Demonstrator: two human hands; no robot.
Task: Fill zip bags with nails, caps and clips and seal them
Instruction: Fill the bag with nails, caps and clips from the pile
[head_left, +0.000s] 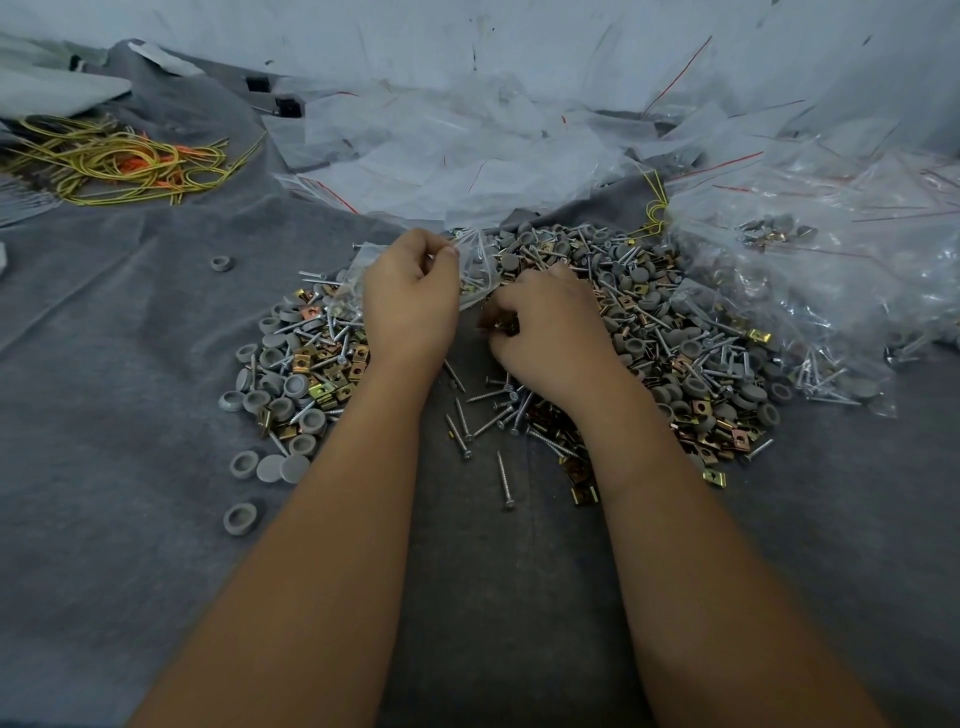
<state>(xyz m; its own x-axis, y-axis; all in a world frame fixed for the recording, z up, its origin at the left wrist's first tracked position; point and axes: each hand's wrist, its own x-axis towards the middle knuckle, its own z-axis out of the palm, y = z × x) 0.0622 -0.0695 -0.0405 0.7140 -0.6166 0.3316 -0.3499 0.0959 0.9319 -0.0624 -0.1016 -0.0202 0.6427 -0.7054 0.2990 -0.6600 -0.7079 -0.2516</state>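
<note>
A wide heap of silver nails (488, 421), grey round caps (283, 364) and brass-coloured clips (722, 426) lies on grey cloth. My left hand (410, 296) pinches the mouth of a small clear zip bag (475, 265) that holds a few pieces. Just right of it, my right hand (550, 327) has its fingers curled round a few brass clips (498, 322) close to the bag's opening. What else sits in the right palm is hidden.
Empty clear zip bags (441, 150) with red strips are piled at the back. Filled bags (810, 291) lie at the right. Yellow and orange rubber bands (119, 161) sit at the far left. Loose caps (240, 517) are scattered on the grey cloth (114, 364).
</note>
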